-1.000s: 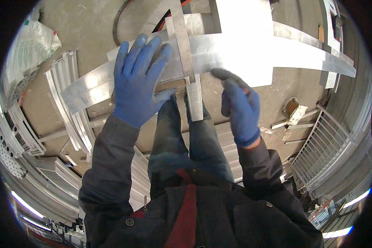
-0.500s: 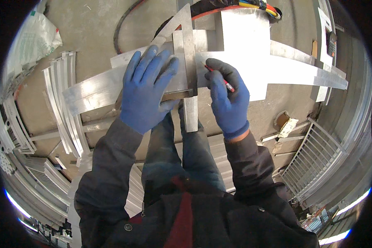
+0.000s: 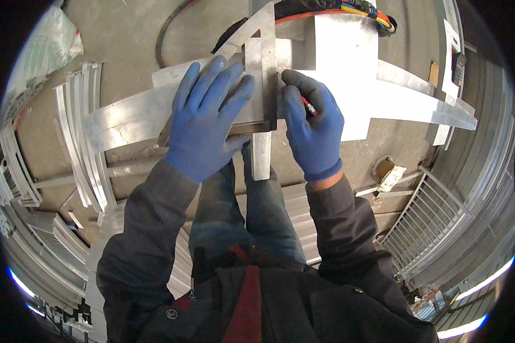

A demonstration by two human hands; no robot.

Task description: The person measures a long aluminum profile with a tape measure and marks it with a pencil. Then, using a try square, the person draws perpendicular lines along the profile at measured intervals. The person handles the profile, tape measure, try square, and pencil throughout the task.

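In the head view, the left hand (image 3: 209, 123), in a blue glove, lies spread wide with its fingers apart, palm down over the metal triangle square (image 3: 268, 74). Its thumb sits just by the square's thick near edge. The right hand (image 3: 315, 123), also gloved, is pinched narrow around a short red pencil (image 3: 309, 106), close beside the square's straight right edge; glove and shadow make the pencil's point hard to make out.

The square rests across a long, flat metal bar (image 3: 120, 123), which runs from side to side in front of the person. A narrow metal strip (image 3: 261, 157) juts out from beneath the square toward the legs. On the right, glare on the pale panel (image 3: 346, 123) hides how the bar meets it.

For a clean line, the left hand should bear down firmly, keeping the thick edge snug against the work so the square cannot pivot. The pencil seems best held at one steady slant, its point tucked into the corner where edge meets metal, and drawn in a single light stroke. The likely risks are the spread fingers sliding on smooth metal, or the right knuckles nudging the square out of true.
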